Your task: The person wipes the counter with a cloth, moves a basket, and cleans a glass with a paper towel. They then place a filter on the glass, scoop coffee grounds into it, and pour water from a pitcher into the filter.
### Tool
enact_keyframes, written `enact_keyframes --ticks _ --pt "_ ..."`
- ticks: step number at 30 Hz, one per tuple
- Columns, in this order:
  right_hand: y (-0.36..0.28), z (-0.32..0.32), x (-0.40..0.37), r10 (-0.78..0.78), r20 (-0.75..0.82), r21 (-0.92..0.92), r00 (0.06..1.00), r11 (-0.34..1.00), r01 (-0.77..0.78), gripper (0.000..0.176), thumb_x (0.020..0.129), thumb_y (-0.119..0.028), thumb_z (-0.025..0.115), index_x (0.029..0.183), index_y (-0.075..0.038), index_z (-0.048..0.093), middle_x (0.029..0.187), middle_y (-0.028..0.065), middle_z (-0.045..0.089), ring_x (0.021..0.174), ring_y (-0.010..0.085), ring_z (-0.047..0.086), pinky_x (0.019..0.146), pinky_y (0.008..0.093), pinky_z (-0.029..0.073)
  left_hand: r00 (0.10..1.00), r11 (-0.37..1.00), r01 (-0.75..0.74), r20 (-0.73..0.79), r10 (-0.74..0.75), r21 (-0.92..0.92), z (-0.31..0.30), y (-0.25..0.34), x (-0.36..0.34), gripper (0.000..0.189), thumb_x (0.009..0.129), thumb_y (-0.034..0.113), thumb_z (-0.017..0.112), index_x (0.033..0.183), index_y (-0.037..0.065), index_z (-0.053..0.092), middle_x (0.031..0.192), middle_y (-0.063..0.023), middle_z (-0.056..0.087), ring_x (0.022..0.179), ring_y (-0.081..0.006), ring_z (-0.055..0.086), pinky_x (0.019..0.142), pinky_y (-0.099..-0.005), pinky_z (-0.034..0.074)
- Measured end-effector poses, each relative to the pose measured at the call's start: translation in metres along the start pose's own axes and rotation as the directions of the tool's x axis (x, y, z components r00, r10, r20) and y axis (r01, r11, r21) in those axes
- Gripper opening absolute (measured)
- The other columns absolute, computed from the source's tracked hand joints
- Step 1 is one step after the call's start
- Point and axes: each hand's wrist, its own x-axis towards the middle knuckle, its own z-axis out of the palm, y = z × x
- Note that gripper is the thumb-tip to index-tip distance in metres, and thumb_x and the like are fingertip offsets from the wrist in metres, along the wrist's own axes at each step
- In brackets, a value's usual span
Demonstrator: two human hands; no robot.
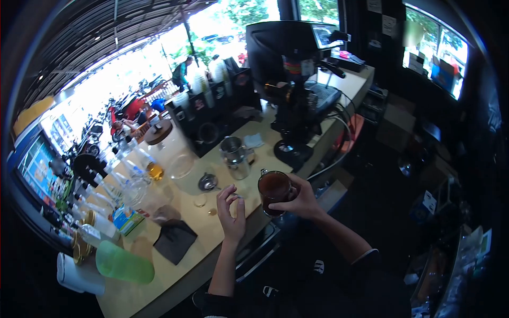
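Observation:
My right hand is wrapped round a clear glass mug filled with reddish-brown liquid. The mug is held up in front of the counter's edge. To its left, my left hand is raised with the fingers bent and apart, and nothing shows in it. Beyond that hand, a small round metal piece, possibly a strainer or lid, lies on the wooden counter. A metal cup sits on top of a glass vessel farther back.
A black coffee grinder and a large espresso machine stand at the back right. Several bottles, a lidded glass jar, a dark folded cloth and a green container occupy the left. Cardboard boxes line the right side.

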Motion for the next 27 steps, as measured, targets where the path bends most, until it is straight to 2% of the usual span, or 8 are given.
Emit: enact_keyframes --ticks 2,7,10,14,18,21,24,27 --pt "0.001 -0.029 -0.008 -0.004 -0.044 -0.008 0.999 1.0 0.004 0.069 0.061 -0.014 0.085 0.121 -0.003 0.054 0.113 0.0047 0.06 0.101 0.0133 0.06 0.088 0.0309 0.049 0.998 0.998 0.011 0.065 -0.007 -0.066 0.031 0.005 -0.002 0.035 0.09 0.008 0.053 0.123 0.002 0.046 0.125 -0.0093 0.046 0.113 -0.019 0.049 0.091 -0.032 0.042" --pt "-0.015 -0.116 -0.032 0.017 -0.109 -0.124 0.994 0.992 -0.03 0.071 0.06 -0.015 0.086 0.122 -0.003 0.054 0.11 0.0041 0.062 0.1 0.0126 0.06 0.088 0.0303 0.049 0.989 0.982 0.025 0.146 0.003 -0.189 0.126 0.012 -0.005 0.035 0.09 0.008 0.052 0.124 0.001 0.045 0.125 -0.0094 0.045 0.113 -0.0188 0.049 0.091 -0.0315 0.041" --pt "-0.017 -0.173 -0.048 0.059 -0.149 -0.128 0.987 0.989 -0.078 0.072 0.059 -0.018 0.087 0.122 -0.003 0.054 0.11 0.0046 0.062 0.1 0.0126 0.06 0.087 0.0302 0.048 0.979 0.96 0.049 0.203 0.008 -0.274 0.191 0.019 -0.008 0.035 0.09 0.008 0.052 0.124 0.001 0.044 0.125 -0.0092 0.046 0.113 -0.0184 0.048 0.093 -0.0318 0.041" --pt "-0.007 -0.251 -0.071 0.079 -0.209 -0.203 0.975 0.972 -0.123 0.076 0.056 -0.022 0.088 0.121 -0.002 0.054 0.109 0.0055 0.062 0.102 0.0145 0.06 0.088 0.0346 0.047 0.963 0.953 0.088 0.271 -0.006 -0.291 0.276 0.026 -0.016 0.036 0.091 0.009 0.05 0.126 0.0 0.043 0.125 -0.0104 0.047 0.116 -0.0194 0.047 0.095 -0.0327 0.04" --pt "-0.002 -0.318 -0.091 0.027 -0.266 -0.266 0.964 0.959 -0.1 0.074 0.056 -0.021 0.087 0.12 -0.001 0.055 0.109 0.007 0.063 0.102 0.0154 0.06 0.088 0.0344 0.047 0.935 0.88 0.216 0.35 -0.062 -0.422 0.356 0.029 -0.023 0.039 0.091 0.014 0.051 0.127 0.0 0.044 0.128 -0.0114 0.045 0.118 -0.0206 0.047 0.095 -0.0332 0.041" --pt "-0.007 -0.359 -0.104 0.077 -0.35 -0.266 0.934 0.947 -0.178 0.074 0.057 -0.02 0.086 0.121 0.0 0.055 0.108 0.0076 0.064 0.099 0.0151 0.061 0.087 0.032 0.048 0.883 0.84 0.294 0.467 -0.056 -0.456 0.407 0.037 -0.025 0.04 0.092 0.018 0.049 0.128 0.0 0.044 0.13 -0.0121 0.044 0.119 -0.021 0.046 0.097 -0.0343 0.04" --pt "0.0 -0.399 -0.111 0.037 -0.4 -0.322 0.916 0.93 -0.179 0.072 0.057 -0.019 0.086 0.119 0.001 0.055 0.106 0.008 0.064 0.097 0.0146 0.062 0.085 0.0301 0.049 0.815 0.847 0.297 0.579 0.016 -0.442 0.454 0.039 -0.021 0.046 0.095 0.023 0.042 0.134 0.0 0.04 0.134 -0.0146 0.043 0.125 -0.0237 0.042 0.101 -0.0374 0.037" --pt "-0.001 -0.435 -0.111 0.071 -0.468 -0.286 0.881 0.931 -0.227 0.07 0.057 -0.018 0.086 0.118 0.001 0.056 0.106 0.0075 0.064 0.098 0.0141 0.061 0.086 0.03 0.049 0.771 0.827 0.323 0.635 0.052 -0.459 0.5 0.036 -0.018 0.047 0.096 0.025 0.04 0.135 -0.001 0.039 0.135 -0.0154 0.043 0.127 -0.0243 0.041 0.102 -0.0374 0.036"
